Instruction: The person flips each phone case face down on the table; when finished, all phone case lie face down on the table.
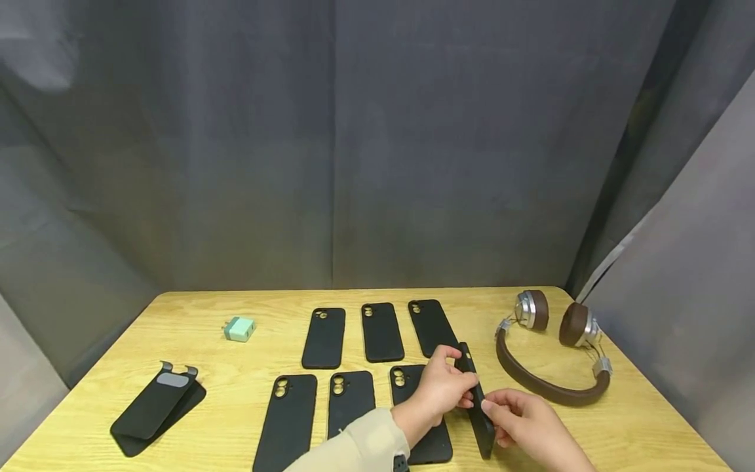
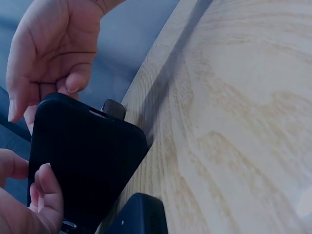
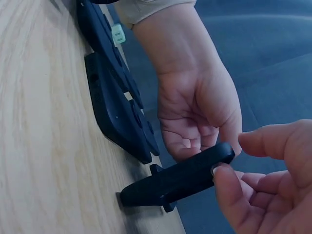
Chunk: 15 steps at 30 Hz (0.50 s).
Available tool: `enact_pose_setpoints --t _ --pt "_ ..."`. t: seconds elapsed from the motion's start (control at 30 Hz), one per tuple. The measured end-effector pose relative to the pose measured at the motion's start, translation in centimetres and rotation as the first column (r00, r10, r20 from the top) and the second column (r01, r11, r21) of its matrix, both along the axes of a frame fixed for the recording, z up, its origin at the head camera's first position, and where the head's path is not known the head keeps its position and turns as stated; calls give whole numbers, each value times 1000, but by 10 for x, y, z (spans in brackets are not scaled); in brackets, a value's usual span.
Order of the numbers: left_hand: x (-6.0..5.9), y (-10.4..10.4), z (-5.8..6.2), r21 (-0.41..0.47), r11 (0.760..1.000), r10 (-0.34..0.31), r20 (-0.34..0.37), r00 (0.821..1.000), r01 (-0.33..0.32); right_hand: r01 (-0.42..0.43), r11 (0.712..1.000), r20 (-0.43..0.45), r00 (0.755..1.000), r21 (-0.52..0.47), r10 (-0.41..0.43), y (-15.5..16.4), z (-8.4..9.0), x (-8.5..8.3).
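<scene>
A black phone case [image 1: 483, 436] stands on its long edge on the table, upright between both hands. My left hand [image 1: 438, 388] pinches its far part with thumb and fingers, the wrist crossing over other cases. At the near end, my right hand [image 1: 527, 419] grips the edge between thumb and fingers. In the left wrist view the broad dark face of the phone case [image 2: 87, 156] shows, with a small slot at one end. The right wrist view has the phone case [image 3: 180, 178] edge-on, the right thumb [image 3: 226, 187] against its end.
Several black cases, such as this near-left one [image 1: 287, 419], lie in two rows beside the left hand. Brown headphones [image 1: 554, 393] lie to the right. Farther left are a mint-green charger plug [image 1: 240, 329] and a black case with a grey patch [image 1: 150, 406].
</scene>
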State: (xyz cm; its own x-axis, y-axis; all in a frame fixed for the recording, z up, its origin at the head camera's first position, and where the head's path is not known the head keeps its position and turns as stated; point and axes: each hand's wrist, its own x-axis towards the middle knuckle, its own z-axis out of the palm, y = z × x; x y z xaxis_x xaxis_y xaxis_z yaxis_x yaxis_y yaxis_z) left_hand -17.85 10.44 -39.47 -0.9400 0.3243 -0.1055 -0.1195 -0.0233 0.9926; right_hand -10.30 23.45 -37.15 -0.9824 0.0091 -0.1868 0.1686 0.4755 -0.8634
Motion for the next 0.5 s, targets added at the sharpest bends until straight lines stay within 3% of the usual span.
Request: enact_pose_setpoints --t 0.2,0.5 --pt "0 2 -1 20 1000 -8 1 1000 7 80 990 22 996 112 -83 -8 0 -3" --pt "-1 -3 -13 44 999 4 26 1000 -5 163 967 -33 987 198 -160 -13 8 -6"
